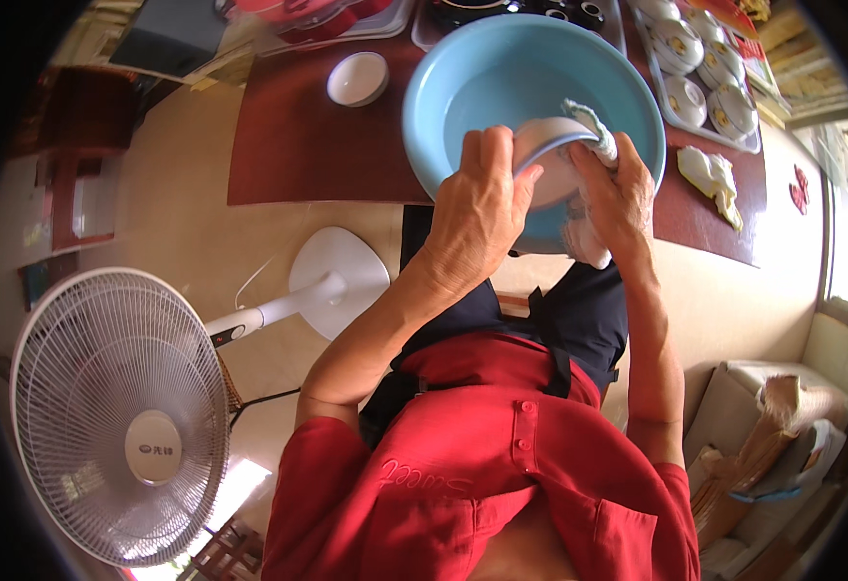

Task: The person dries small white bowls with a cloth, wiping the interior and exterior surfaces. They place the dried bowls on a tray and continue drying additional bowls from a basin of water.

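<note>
Above a light blue plastic basin point(424, 109), both of my hands hold a white bowl point(547, 174) with a blue rim, tilted on its side. My left hand point(476, 207) grips its left side, the thumb near the rim. On the right, my right hand point(620, 196) pinches a white cloth point(585, 236) against the bowl's edge. One end of that cloth sticks up past the rim, and the rest hangs below my right hand. Part of the bowl is hidden by my fingers. Another small white bowl point(357, 78) stands upright on the dark red table, left of the basin.
The dark red table point(308, 156) carries a tray point(656, 87) of several overturned patterned bowls point(685, 98) at right. A crumpled yellow-edged cloth point(711, 181) lies near the table's right edge. Dark dishes point(482, 9) sit behind the basin. A white standing fan point(119, 414) is at my left.
</note>
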